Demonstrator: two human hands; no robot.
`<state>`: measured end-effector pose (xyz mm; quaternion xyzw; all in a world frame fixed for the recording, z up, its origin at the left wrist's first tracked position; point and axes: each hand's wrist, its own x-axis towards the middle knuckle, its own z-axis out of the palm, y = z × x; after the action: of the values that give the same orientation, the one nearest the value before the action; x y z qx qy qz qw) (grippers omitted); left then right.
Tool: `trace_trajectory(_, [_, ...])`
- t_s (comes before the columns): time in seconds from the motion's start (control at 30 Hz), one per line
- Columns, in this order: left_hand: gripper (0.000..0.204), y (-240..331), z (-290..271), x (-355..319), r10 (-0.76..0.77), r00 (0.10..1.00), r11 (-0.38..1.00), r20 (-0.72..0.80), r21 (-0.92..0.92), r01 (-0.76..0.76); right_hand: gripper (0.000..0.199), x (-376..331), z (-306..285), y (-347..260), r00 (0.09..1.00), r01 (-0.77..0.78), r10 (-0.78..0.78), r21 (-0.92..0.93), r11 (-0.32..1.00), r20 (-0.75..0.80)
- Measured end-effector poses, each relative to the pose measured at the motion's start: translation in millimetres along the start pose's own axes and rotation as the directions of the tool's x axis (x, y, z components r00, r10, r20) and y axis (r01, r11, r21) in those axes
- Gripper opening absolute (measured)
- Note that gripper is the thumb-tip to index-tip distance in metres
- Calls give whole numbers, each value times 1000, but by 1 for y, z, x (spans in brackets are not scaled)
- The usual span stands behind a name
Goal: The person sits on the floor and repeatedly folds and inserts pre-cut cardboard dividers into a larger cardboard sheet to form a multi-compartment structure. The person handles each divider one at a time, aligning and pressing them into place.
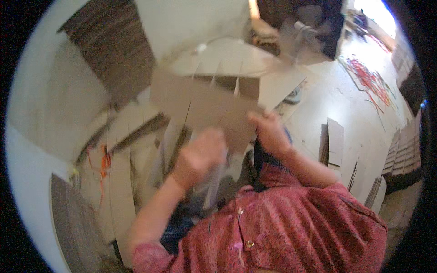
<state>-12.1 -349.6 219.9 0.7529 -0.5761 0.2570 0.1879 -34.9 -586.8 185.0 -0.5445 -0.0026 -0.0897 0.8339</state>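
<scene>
A flat brown cardboard sheet (214,107) with a narrow slit is tilted in front of me. My right hand (271,132) grips its right edge, thumb on top and the other fingers mostly hidden beneath. Over the sheet's near edge, my left hand (200,154) is closed and smeared by motion; what its fingers hold is hidden. A pale strip (215,182) hangs just below that hand, and I cannot tell whether it is held. Just beyond the sheet, slotted cardboard pieces (248,86) stand with pale slits showing.
Stacked cardboard strips (109,50) lean at the far left, with another stack (75,223) at the near left. Orange straps (104,164) lie left of me. Tangled red straps (368,82) cover floor at the far right. Cardboard bundles (403,152) stand at the right.
</scene>
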Motion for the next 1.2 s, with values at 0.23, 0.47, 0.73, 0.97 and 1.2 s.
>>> trace_trajectory(0.23, [63,-144,-57,-42,-797,432,596,-422,-434,676,19,16,9,-44,943,326,-229,-538,777,242])
trace_trajectory(0.47, [37,-179,-36,-67,-904,411,402,-119,-567,719,18,18,17,-36,939,344,-267,-592,729,217])
trace_trajectory(0.73, [24,-194,0,-100,-958,249,182,140,-375,909,14,19,-3,0,964,259,-94,-786,561,250])
trace_trajectory(0.97, [34,-187,-5,-117,-957,273,262,96,-117,958,28,11,-44,57,971,212,-15,-825,523,240])
trace_trajectory(1.2, [41,-123,-55,-150,-975,167,100,145,-387,917,56,20,-26,18,713,701,-99,-708,90,694])
